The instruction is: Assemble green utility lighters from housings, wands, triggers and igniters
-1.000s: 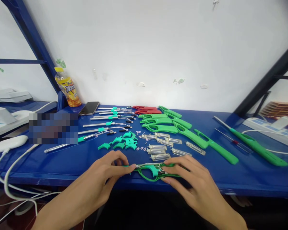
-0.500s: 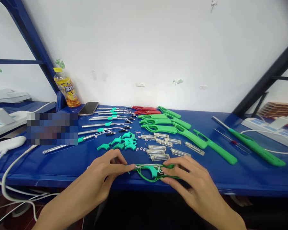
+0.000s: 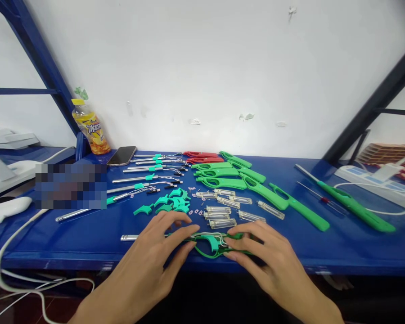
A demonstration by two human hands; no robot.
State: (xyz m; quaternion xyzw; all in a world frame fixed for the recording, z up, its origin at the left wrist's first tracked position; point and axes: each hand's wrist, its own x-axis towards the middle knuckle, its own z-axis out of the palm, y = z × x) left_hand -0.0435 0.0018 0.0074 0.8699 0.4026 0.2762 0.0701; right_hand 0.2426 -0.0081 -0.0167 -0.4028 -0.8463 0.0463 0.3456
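Note:
A green utility lighter (image 3: 207, 255) lies at the table's front edge, its inside showing. A teal trigger (image 3: 213, 243) and thin white wires sit in it, and its metal tube (image 3: 129, 237) points left. My left hand (image 3: 165, 245) is closed around the lighter at the tube's inner end, thumb and fingers at its upper and lower edges. My right hand (image 3: 265, 249) grips the handle part just right of the trigger, fingertips at the wires. Behind my hands lie loose teal triggers (image 3: 180, 200) and several clear fuel tanks (image 3: 219, 216).
At the back left are metal tubes with wires (image 3: 135, 180). Green handle shells (image 3: 266, 192) and red shells (image 3: 204, 159) lie at centre-right. An assembled lighter (image 3: 356, 204) and a red-handled screwdriver (image 3: 325, 200) are at right. A phone (image 3: 122, 155) and drink bottle (image 3: 93, 130) stand back left.
My left hand has shifted slightly right along the lighter, its thumb now below the edge, and more of the metal tube shows. My right hand stays about where it was.

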